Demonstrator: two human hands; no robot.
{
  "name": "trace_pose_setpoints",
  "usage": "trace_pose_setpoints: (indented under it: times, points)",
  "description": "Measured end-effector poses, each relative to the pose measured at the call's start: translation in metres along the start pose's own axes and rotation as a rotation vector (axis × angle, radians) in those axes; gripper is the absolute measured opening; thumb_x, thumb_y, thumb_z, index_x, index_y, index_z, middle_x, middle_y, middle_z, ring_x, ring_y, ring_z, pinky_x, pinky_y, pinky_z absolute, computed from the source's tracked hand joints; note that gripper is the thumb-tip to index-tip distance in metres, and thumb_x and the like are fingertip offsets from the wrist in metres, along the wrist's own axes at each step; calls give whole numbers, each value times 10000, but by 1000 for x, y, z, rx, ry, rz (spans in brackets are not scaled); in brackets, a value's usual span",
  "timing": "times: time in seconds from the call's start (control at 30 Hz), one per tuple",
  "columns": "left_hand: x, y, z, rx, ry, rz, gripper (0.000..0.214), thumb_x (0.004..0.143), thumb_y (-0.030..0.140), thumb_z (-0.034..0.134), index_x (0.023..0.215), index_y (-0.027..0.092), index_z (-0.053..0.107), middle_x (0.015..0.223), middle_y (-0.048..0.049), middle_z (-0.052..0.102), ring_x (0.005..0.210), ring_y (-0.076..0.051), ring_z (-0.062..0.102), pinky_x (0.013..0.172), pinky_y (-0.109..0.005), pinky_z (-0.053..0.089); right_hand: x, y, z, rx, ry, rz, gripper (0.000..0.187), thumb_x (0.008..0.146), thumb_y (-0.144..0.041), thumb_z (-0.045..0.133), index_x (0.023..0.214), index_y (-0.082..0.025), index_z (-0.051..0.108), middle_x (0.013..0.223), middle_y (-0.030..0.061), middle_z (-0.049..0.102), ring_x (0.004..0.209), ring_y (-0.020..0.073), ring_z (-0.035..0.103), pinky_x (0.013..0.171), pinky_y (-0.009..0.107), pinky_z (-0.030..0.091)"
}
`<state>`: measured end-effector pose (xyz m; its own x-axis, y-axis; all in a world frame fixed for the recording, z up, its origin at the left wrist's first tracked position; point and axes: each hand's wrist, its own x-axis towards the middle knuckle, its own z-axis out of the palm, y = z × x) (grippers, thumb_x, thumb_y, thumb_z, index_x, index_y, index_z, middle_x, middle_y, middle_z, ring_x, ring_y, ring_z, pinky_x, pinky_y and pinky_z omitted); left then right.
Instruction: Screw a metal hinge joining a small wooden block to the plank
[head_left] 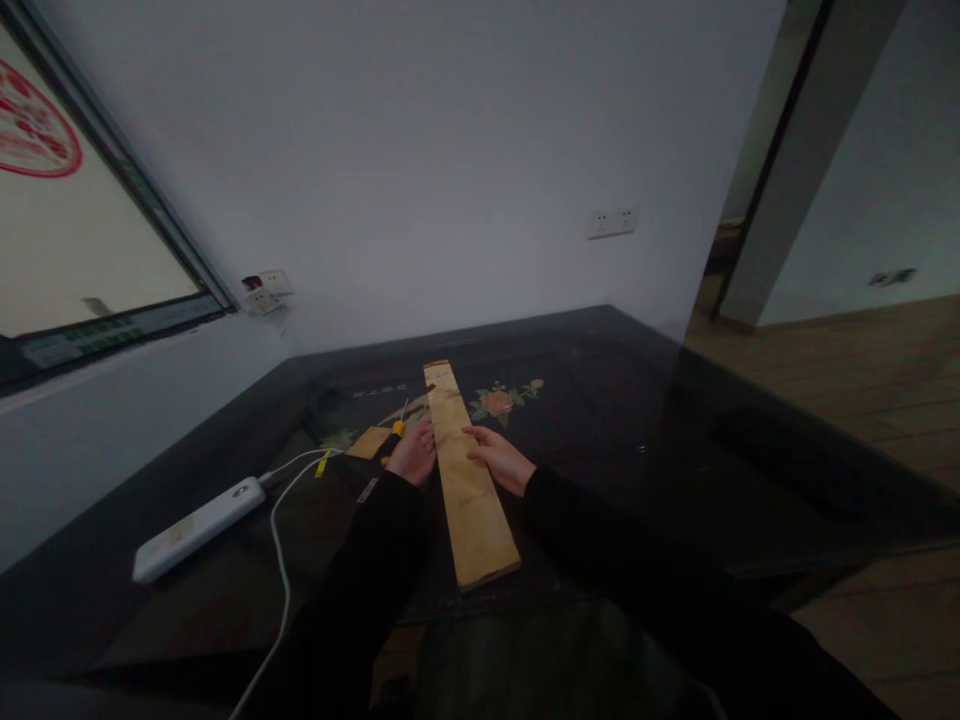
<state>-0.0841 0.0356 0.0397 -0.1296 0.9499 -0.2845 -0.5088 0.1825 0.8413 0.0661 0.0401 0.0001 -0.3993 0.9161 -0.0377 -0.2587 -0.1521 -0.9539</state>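
Along the right edge of one long, blotchy wooden plank (pixel 459 455), my right hand (pixel 504 461) pinches it, thumb on top; at its left edge my left hand (pixel 415 453) curls, how tightly I cannot tell. The plank lies over one glossy black table (pixel 600 400). Left of it: one yellow-handled tool (pixel 398 427), one thin tan rectangle (pixel 368 442), one smooth white plastic bar (pixel 199 530).

No text, brand or number is legible. Pale characters (pixel 379 390) on the worktop (pixel 600 400) are too small to read. The round red sign (pixel 39 125) on the window pane (pixel 97 225) is cut off; its content is indistinct.
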Motion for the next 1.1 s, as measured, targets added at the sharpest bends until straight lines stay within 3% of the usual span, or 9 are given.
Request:
trace_pose_setpoints:
  times: [0.33,0.5,0.67,0.8,1.1]
  points:
    - [-4,-26,59,-65,-76,-31,234,839,25,424,713,173,554,599,10,574,581,-98,582,628,-180,487,-34,-25,-46,59,59,-2,492,575,-110,564,1060,-195,558,1102,55,630,998,183,601,908,320,459]
    - [-3,-44,82,-82,-162,-46,185,811,42,478,716,161,583,568,13,563,560,-105,577,658,-201,493,-50,-34,-69,84,91,7,472,570,-122,612,1035,-200,584,1085,53,637,979,184,604,923,332,450]
    - [-6,-59,102,-103,-155,-21,166,756,23,504,679,152,573,607,4,593,600,-108,594,742,-223,491,-62,-36,-87,85,137,14,467,572,-126,625,1029,-205,578,1122,53,624,947,170,607,891,321,464]
    - [-8,-67,108,-117,-177,7,149,722,7,526,696,142,585,694,-8,636,648,-113,612,793,-251,489,-68,-35,-95,90,151,-2,461,572,-142,635,1025,-206,578,1113,55,623,960,173,601,885,315,460]
    - [1,-70,103,-75,-192,-24,233,678,-37,504,786,147,597,800,-25,679,815,-118,642,900,-238,458,-70,-33,-93,79,194,-16,486,566,-144,628,1045,-202,572,1135,64,609,953,176,600,876,318,466]
